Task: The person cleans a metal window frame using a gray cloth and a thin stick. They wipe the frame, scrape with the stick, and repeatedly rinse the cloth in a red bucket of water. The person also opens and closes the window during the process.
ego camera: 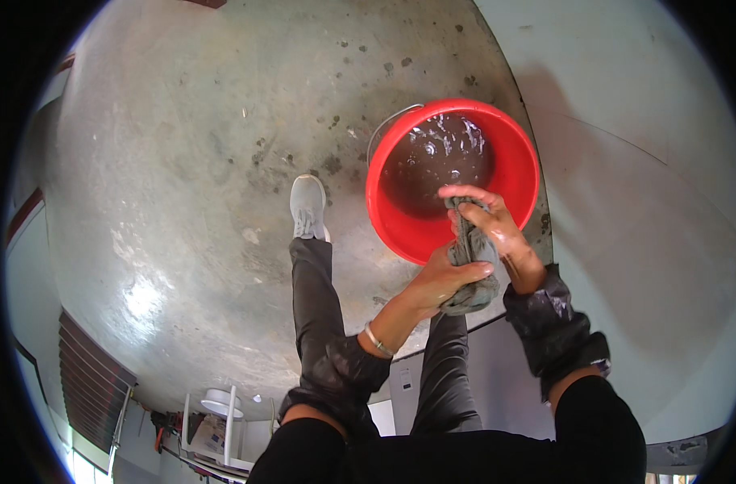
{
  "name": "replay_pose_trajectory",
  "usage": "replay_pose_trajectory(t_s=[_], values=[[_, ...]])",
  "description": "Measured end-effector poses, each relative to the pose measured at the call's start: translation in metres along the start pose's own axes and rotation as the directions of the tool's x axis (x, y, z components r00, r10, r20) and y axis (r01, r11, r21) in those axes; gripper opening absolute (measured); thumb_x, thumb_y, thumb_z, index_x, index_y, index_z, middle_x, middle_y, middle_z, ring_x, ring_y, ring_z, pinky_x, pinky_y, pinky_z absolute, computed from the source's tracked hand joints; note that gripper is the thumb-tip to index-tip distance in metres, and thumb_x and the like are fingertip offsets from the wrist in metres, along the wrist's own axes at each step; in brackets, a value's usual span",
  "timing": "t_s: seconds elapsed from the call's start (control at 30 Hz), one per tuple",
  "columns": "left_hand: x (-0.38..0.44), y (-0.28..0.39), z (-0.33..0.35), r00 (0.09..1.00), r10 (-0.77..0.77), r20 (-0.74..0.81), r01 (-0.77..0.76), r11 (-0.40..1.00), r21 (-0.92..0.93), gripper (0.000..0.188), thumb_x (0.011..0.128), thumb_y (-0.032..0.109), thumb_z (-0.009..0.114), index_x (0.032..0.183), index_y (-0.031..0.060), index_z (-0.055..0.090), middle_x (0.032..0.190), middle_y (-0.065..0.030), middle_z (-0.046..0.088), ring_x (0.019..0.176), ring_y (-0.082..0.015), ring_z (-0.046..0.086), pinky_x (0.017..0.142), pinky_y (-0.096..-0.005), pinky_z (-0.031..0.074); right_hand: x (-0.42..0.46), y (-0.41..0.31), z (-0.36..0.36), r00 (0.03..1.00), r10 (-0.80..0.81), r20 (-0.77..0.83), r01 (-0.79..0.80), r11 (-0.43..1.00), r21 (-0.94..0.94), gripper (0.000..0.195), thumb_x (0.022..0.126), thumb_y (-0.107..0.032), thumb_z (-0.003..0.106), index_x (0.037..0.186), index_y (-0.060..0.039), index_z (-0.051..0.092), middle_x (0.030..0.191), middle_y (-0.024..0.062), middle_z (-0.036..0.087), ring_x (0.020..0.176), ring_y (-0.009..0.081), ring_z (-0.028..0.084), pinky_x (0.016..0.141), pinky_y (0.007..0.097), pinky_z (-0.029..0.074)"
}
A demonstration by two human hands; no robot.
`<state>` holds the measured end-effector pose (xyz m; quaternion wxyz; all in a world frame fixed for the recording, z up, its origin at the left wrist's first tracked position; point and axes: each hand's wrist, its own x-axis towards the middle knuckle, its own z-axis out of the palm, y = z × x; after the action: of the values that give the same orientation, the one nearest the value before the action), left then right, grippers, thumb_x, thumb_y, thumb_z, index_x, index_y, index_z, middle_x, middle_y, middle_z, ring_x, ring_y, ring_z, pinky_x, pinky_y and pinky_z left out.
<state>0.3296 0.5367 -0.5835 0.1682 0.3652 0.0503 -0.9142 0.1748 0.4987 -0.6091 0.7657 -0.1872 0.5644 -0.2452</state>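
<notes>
A bunched, wet grey-green cloth (474,257) is gripped in both hands over the near rim of a red plastic bucket (513,193). My left hand (449,275) is closed around the lower, thicker part of the cloth, its thumb lying across it. Further up, my right hand (489,221) holds the cloth's upper end, with one finger stretched out over the bucket. Murky brown water (443,160) with ripples and bubbles lies in the bucket. The bucket's wire handle (380,133) hangs at its left side.
The bucket stands on a concrete floor (192,151) with dark wet spots, close beside a pale wall (634,212) on the right. My grey shoe (308,206) is left of the bucket. A white rack (226,429) with a round white basin (221,402) is at the lower left.
</notes>
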Motion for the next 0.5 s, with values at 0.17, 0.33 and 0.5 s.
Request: replay_pose_trajectory(t_s=[0.17, 0.33, 0.5], values=[[0.037, -0.017, -0.013, 0.96, 0.209, -0.188, -0.067, 0.819, 0.57, 0.026, 0.072, 0.006, 0.064, 0.095, -0.0018, 0.057, 0.084, -0.0068, 0.062, 0.075, -0.0173, 0.063, 0.067, -0.0297, 0.05, 0.029, 0.015, -0.002, 0.997, -0.079, 0.019, 0.077, 0.84, -0.537, 0.014, 0.081, -0.001, 0.049, 0.082, -0.0011, 0.063, 0.077, 0.0029, 0.063, 0.072, 0.0095, 0.057, 0.068, 0.0258, 0.048], [0.053, -0.014, -0.03, 0.817, 0.471, -0.333, -0.102, 0.686, 0.721, 0.047, 0.069, 0.013, 0.069, 0.108, -0.0036, 0.05, 0.096, -0.0184, 0.06, 0.089, -0.0293, 0.062, 0.075, -0.0362, 0.049, 0.035, 0.02, -0.005, 0.994, -0.11, -0.001, 0.105, 0.951, -0.291, 0.024, 0.084, -0.008, 0.055, 0.108, -0.006, 0.06, 0.103, 0.0097, 0.065, 0.093, 0.0144, 0.06, 0.084, 0.0288, 0.048], [0.017, -0.002, 0.006, 0.716, 0.667, -0.205, -0.212, 0.488, 0.847, 0.07, 0.069, 0.02, 0.074, 0.128, -0.0025, 0.043, 0.13, -0.026, 0.041, 0.123, -0.0396, 0.039, 0.104, -0.0455, 0.03, 0.013, 0.038, -0.009, 0.995, -0.071, -0.069, 0.088, 0.956, 0.278, 0.055, 0.087, -0.014, 0.055, 0.138, -0.0094, 0.036, 0.131, 0.0204, 0.05, 0.112, 0.0299, 0.056, 0.097, 0.0389, 0.045]])
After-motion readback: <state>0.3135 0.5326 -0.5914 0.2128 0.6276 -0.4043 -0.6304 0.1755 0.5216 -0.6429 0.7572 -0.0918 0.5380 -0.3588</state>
